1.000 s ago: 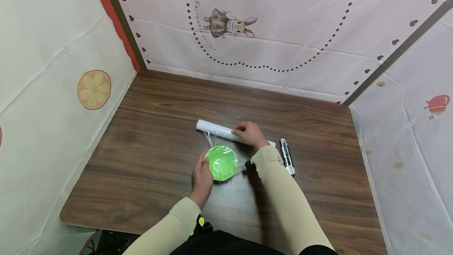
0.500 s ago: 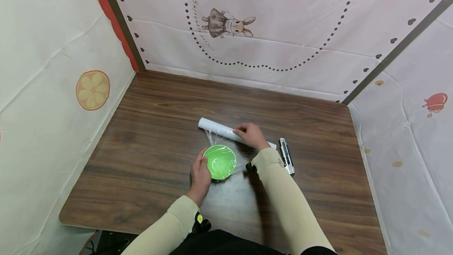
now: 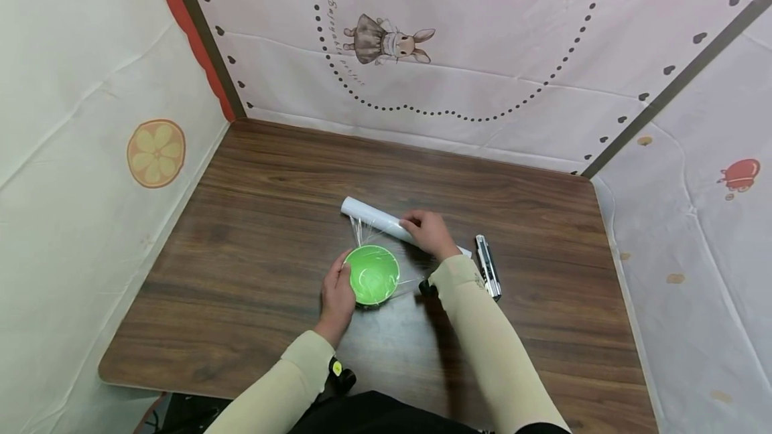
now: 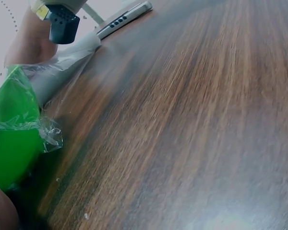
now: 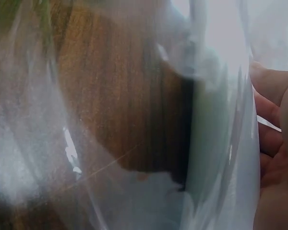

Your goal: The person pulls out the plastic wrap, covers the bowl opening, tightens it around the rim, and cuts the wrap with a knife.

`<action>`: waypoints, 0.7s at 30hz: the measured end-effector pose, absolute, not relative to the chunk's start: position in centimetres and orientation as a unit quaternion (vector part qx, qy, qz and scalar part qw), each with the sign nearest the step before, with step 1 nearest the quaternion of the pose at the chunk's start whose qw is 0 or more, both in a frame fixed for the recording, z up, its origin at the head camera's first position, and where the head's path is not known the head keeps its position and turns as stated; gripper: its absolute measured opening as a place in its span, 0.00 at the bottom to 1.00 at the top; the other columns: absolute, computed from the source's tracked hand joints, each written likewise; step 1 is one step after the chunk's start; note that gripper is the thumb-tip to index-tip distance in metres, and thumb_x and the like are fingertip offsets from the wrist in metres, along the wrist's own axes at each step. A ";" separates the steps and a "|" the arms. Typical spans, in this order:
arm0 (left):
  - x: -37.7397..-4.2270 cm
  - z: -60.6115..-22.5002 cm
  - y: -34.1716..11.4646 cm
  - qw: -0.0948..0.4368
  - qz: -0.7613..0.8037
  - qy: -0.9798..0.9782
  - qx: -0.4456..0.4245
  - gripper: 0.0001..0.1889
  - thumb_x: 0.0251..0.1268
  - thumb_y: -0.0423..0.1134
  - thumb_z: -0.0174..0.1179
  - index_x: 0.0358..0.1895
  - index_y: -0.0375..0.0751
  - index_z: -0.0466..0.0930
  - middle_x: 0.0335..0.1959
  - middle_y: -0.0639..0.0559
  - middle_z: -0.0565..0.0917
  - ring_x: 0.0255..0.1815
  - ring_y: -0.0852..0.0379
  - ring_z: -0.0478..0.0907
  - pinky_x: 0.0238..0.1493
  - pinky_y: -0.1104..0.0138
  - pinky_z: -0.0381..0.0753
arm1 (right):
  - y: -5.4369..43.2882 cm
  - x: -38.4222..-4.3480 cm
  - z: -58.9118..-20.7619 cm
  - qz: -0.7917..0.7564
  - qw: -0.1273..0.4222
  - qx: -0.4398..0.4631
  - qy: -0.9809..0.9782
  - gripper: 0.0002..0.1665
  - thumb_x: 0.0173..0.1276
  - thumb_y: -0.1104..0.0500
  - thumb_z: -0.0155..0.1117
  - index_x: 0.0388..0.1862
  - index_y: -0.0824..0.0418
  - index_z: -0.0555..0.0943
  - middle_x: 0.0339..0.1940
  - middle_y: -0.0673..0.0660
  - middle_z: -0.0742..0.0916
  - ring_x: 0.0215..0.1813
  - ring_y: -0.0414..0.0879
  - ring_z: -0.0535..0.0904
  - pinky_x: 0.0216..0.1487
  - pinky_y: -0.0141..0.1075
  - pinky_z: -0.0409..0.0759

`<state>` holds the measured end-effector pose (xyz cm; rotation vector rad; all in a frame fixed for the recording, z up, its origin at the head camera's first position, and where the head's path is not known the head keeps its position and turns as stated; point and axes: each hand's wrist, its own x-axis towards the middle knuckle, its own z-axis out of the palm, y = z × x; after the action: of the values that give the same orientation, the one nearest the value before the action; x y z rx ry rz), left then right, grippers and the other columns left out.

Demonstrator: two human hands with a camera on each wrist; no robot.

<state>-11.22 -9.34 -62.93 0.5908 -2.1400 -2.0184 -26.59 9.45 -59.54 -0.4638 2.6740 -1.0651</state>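
Nearest are the two cream sleeves and some black clothing between them. Past the sleeves, the left hand holds the side of a round bright green bowl, with its thumb up by the rim. Shiny see-through plastic wrap lies over the bowl's top. The left wrist view shows what the head view hides: the green outer side of the bowl, and a crinkly bunch of wrap poking out at its edge. I cannot tell if the bowl's bottom touches the table. From the bowl, the wrap stretches in creases to a long white roll lying aslant just behind it. The right hand is on the roll, its fingers bent and gripping it. In the right wrist view the fingers sit right up against the roll, and part of them is hidden behind it, so I cannot tell how far round they go. That view is blurry, but it shows the wrap up close, with brown wood showing through. A small black camera on the right wrist is clear in the left wrist view and mostly tucked away in the head view. Just beside the roll's right end is a slim silver and black cutter; the left wrist view shows dark spots in a row along it. Everything is over a brown wooden table. Farthest back hangs a pale pink cloth with a bunny in a dress, turned sideways, seen whole only from the head.
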 end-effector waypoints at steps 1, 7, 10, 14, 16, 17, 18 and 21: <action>-11.3 -63.0 -9.4 0.067 -0.672 -0.711 0.196 0.20 0.78 0.40 0.41 0.66 0.46 0.72 0.67 0.44 0.73 0.70 0.49 0.66 0.71 0.53 0.64 | 9.5 -26.5 -59.6 -0.361 0.110 -0.160 0.912 0.17 0.73 0.46 0.57 0.48 0.54 0.84 0.43 0.53 0.88 0.44 0.47 0.82 0.48 0.43 0.80; -11.4 -63.2 -9.9 0.051 -0.675 -0.712 0.189 0.20 0.78 0.42 0.40 0.67 0.48 0.72 0.69 0.45 0.72 0.72 0.49 0.64 0.72 0.53 0.62 | 9.7 -26.3 -59.7 -0.358 0.106 -0.171 0.912 0.16 0.71 0.44 0.58 0.45 0.51 0.85 0.39 0.50 0.88 0.41 0.44 0.81 0.45 0.42 0.80; -11.5 -63.2 -10.2 0.046 -0.678 -0.711 0.181 0.20 0.79 0.42 0.40 0.67 0.47 0.72 0.69 0.45 0.71 0.72 0.49 0.64 0.72 0.53 0.61 | 9.7 -26.3 -59.7 -0.354 0.102 -0.169 0.914 0.15 0.70 0.44 0.59 0.43 0.52 0.85 0.38 0.50 0.88 0.40 0.44 0.81 0.44 0.41 0.79; -11.6 -63.0 -10.4 0.049 -0.671 -0.718 0.176 0.20 0.78 0.42 0.41 0.66 0.47 0.73 0.68 0.45 0.73 0.72 0.48 0.64 0.72 0.53 0.61 | 9.6 -26.2 -59.6 -0.346 0.094 -0.161 0.920 0.16 0.70 0.45 0.60 0.43 0.54 0.85 0.38 0.52 0.88 0.41 0.45 0.82 0.46 0.41 0.79; -11.8 -63.0 -10.5 0.050 -0.668 -0.722 0.177 0.19 0.78 0.42 0.41 0.66 0.47 0.73 0.68 0.44 0.73 0.71 0.48 0.65 0.72 0.53 0.61 | 9.7 -26.2 -59.5 -0.345 0.094 -0.157 0.921 0.17 0.70 0.45 0.60 0.44 0.55 0.85 0.39 0.53 0.88 0.42 0.47 0.82 0.48 0.42 0.79; -11.8 -63.0 -10.5 0.051 -0.667 -0.722 0.177 0.19 0.78 0.41 0.42 0.65 0.47 0.73 0.67 0.44 0.73 0.71 0.48 0.65 0.72 0.53 0.61 | 9.7 -26.2 -59.5 -0.344 0.096 -0.156 0.921 0.17 0.70 0.45 0.60 0.45 0.56 0.84 0.39 0.53 0.88 0.42 0.47 0.83 0.48 0.43 0.79; -11.9 -63.0 -10.5 0.051 -0.668 -0.721 0.177 0.19 0.78 0.41 0.42 0.65 0.47 0.73 0.67 0.44 0.74 0.71 0.48 0.65 0.72 0.53 0.61 | 9.8 -26.2 -59.5 -0.343 0.099 -0.155 0.921 0.18 0.70 0.45 0.59 0.46 0.56 0.84 0.40 0.54 0.88 0.43 0.47 0.83 0.48 0.43 0.79; -12.1 -63.0 -10.6 0.049 -0.673 -0.717 0.177 0.19 0.78 0.41 0.42 0.65 0.47 0.74 0.67 0.44 0.74 0.71 0.49 0.66 0.72 0.53 0.62 | 9.9 -26.2 -59.5 -0.341 0.114 -0.152 0.920 0.19 0.72 0.44 0.57 0.49 0.55 0.83 0.42 0.54 0.88 0.44 0.48 0.82 0.49 0.44 0.79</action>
<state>-12.05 -10.56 -62.99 0.5403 -2.1843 -2.0503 -26.16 9.90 -59.48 -0.4470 2.6983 -1.0005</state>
